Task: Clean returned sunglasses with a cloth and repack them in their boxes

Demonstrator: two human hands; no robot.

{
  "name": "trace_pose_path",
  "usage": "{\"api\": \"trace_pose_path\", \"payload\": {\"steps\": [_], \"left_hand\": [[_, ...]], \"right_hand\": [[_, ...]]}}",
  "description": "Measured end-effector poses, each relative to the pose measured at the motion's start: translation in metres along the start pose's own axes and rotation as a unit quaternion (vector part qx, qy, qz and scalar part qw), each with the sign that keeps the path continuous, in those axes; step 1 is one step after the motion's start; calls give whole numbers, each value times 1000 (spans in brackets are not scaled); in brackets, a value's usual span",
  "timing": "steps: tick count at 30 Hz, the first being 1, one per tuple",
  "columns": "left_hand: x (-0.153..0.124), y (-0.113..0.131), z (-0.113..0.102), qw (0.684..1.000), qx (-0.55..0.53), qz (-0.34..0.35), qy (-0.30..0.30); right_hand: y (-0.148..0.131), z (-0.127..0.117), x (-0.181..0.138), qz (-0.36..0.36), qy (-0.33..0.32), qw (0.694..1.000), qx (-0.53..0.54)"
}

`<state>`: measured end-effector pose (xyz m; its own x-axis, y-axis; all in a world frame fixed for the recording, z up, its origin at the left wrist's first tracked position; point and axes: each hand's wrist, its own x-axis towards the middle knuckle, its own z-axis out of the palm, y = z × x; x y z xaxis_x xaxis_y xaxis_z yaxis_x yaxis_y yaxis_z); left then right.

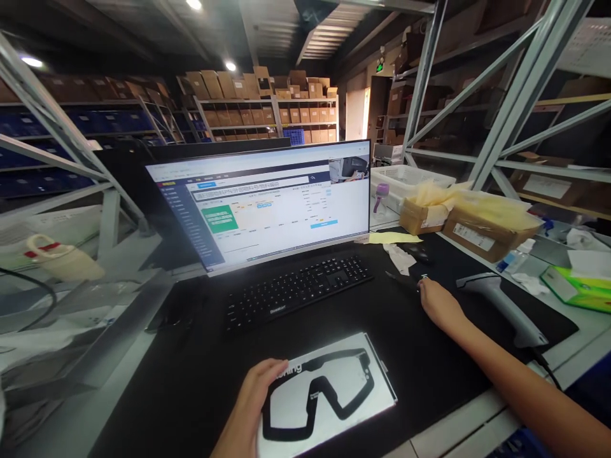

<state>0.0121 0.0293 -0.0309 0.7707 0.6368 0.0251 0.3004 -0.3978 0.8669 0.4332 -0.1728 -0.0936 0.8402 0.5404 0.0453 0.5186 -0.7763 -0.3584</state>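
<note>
My left hand (251, 407) grips the left edge of a flat white box (329, 397) printed with a black goggle-shaped outline and partly covered lettering. The box tilts just above the front of the black desk mat (205, 381). Over the mat's right side, my right hand (440, 304) is closed around one end of a thin dark tool (403, 280), its narrow tip pointing left. Whether this is a knife or scissors I cannot tell. Right of that hand lies a grey barcode scanner (503, 305); a black mouse (421, 253) sits beyond it.
A black keyboard (300, 289) lies before a lit monitor (267, 203). Cardboard boxes (487, 232) of yellowish packing material and a white basket (410, 181) stand at back right. A crumpled tissue (400, 257) rests near the mouse. Clear plastic bags (52, 375) spread at left.
</note>
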Motion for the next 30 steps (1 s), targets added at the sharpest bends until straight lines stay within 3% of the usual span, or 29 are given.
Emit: {"api": "trace_pose_path", "payload": {"steps": [8,12,18,21,24,28,30], "left_hand": [[-3,-2,3,1000,-23,3,13],[-4,2,3,999,-7,-17,26],[-5,0,-4,994,52,-44,-88],[-4,-2,-5,992,70,-28,-100],[-5,-6,-6,991,76,-15,-105],[-6,-11,-11,992,44,27,-118],[-3,-13,-18,994,19,61,-92]], "right_hand": [[-17,11,22,-32,-52,992,115],[-29,19,36,3,-69,991,115],[-49,24,66,49,-123,986,99],[-54,24,73,43,-132,987,81],[-56,25,74,18,-119,991,63],[-57,28,76,-6,-55,998,21],[-58,30,78,-10,-20,1000,-3]]}}
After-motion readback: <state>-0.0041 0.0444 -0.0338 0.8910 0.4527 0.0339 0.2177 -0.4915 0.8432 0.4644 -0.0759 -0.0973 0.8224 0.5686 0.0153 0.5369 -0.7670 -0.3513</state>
